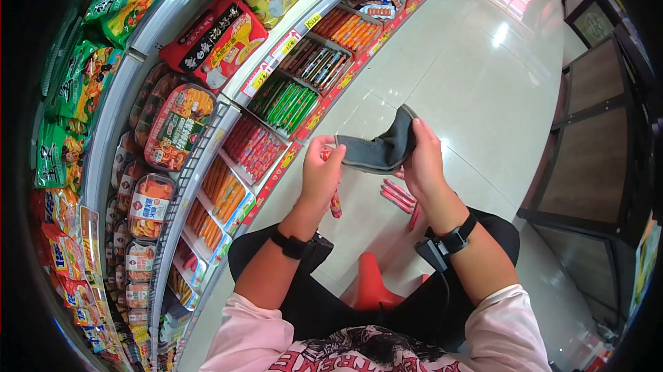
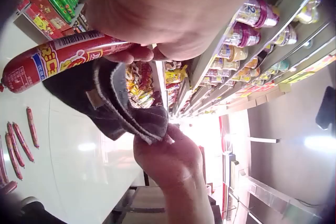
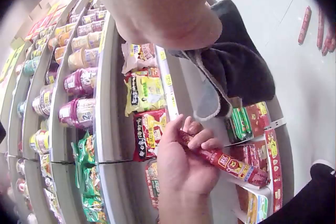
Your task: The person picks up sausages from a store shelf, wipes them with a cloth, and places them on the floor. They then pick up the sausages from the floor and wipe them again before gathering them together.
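A dark grey cloth [image 1: 373,151] with a pale stitched edge hangs folded between the hands. My right hand [image 1: 425,161] pinches its right end, as the left wrist view also shows. Curled fingers of my left hand [image 1: 319,175] hold a red-wrapped sausage [image 3: 231,166], whose printed end points out past the little-finger side. The left thumb tip is right at the cloth's left edge in the head view. A small tan tag [image 2: 94,99] shows on the cloth in the left wrist view. Below the hands, several red-wrapped sausages [image 1: 397,196] lie on the floor.
At left stand shelves with boxed sausages [image 1: 283,104], bagged noodles [image 1: 214,41] and packaged trays [image 1: 181,127]. A red stool [image 1: 373,282] is between the person's knees. Dark brown cabinets [image 1: 587,144] line the right side of the tiled floor [image 1: 449,61].
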Motion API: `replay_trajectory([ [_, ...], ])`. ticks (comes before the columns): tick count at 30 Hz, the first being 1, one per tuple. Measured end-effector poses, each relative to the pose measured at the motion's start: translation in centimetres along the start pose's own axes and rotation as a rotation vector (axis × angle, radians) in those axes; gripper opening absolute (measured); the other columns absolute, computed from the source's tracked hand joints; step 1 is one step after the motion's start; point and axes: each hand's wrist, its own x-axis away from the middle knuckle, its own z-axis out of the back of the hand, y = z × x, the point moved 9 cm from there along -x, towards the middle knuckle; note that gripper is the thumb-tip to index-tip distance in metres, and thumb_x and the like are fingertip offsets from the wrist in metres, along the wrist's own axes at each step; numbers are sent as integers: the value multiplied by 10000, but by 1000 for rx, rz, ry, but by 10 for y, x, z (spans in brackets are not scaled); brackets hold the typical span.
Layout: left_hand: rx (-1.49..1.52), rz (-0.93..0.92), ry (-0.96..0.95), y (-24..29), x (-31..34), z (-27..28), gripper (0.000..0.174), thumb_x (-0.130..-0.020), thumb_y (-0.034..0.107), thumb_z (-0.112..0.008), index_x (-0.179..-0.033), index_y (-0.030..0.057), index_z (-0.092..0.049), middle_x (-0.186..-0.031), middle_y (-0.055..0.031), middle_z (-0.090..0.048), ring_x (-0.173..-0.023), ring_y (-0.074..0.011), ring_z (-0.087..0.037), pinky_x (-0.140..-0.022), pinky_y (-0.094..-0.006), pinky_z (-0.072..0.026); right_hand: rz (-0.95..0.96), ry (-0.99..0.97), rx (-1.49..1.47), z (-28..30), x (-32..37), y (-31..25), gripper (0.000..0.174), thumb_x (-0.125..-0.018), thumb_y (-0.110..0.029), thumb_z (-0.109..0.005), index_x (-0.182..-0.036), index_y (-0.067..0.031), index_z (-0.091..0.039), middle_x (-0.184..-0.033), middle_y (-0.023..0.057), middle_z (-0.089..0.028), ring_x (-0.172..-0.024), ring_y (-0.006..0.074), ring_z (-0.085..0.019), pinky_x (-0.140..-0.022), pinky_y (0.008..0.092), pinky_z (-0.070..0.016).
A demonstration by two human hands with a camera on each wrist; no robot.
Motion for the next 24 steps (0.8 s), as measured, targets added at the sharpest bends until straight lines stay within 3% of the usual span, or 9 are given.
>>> replay_trajectory([
  [5, -51, -120, 8, -1, -5, -1, 197, -1026, 115, -625, -1209, 68, -572, -884, -7, -536, -529, -59, -460, -485, -243, -369, -22, -58, 26, -17, 8, -3, 355, -1081, -177, -550, -1402, -58, -643, -966, -9, -687, -762, 62, -605, -619, 240, -487],
  [7, -123, 15, -145, -17, -4, -11, 241, -1002, 109, -641, -1226, 36, -589, -888, -16, -588, -674, -64, -529, -611, -248, -432, -104, -143, 60, -26, 18, 2, 348, -1071, -153, -562, -1391, -57, -659, -932, -21, -683, -720, 57, -594, -596, 228, -479],
  [11, -402, 47, -288, -28, 1, -28, 291, -992, 111, -625, -1268, 21, -634, -1003, -83, -684, -868, -134, -648, -769, -306, -523, -195, -458, 125, -49, 32, 10, 349, -1060, -146, -594, -1383, -35, -668, -1082, 19, -734, -833, 60, -655, -723, 195, -520],
  [12, -408, -50, -322, -42, -3, -33, 309, -1004, 147, -622, -1289, 37, -666, -1138, -137, -729, -1031, -202, -692, -874, -366, -551, -237, -561, 139, -54, 39, 15, 364, -1059, -162, -615, -1394, -29, -666, -1151, 40, -741, -939, 76, -677, -799, 216, -536],
  [16, -555, -190, -635, -54, 12, -50, 370, -996, 209, -692, -1322, 39, -659, -1296, -118, -696, -1174, -191, -655, -965, -355, -552, -407, -796, 154, -74, 70, 33, 365, -1064, -204, -634, -1376, -22, -683, -1172, 37, -734, -1020, 86, -658, -881, 258, -538],
  [19, -796, -135, -654, -73, 1, -52, 415, -986, 326, -669, -1330, 93, -675, -1234, -118, -734, -1123, -218, -693, -926, -372, -564, -320, -818, 281, -76, 65, 31, 335, -1075, -215, -615, -1338, -27, -701, -1188, 28, -720, -1001, 72, -635, -860, 252, -524],
  [20, -669, -20, -578, -78, -4, -47, 462, -934, 366, -724, -1314, 109, -670, -1181, -114, -741, -1082, -221, -699, -875, -387, -573, -212, -816, 386, -76, 60, 26, 318, -1079, -213, -606, -1319, -23, -692, -1181, 35, -716, -1020, 83, -641, -891, 260, -524],
  [22, -757, 7, -571, -28, 3, -55, 487, -922, 393, -736, -1311, 110, -658, -1184, -107, -734, -1078, -220, -693, -853, -396, -572, 6, -808, 590, -75, 49, 19, 287, -1089, -209, -587, -1280, -14, -675, -1168, 47, -709, -1059, 107, -652, -951, 275, -523],
  [24, -837, -17, -523, -11, -1, -58, 491, -921, 403, -737, -1303, 108, -647, -1193, -105, -727, -1072, -224, -689, -838, -401, -571, 134, -678, 578, -70, 41, 16, 219, -1051, -199, -640, -1176, -24, -680, -1055, 14, -686, -967, 80, -619, -866, 261, -511],
])
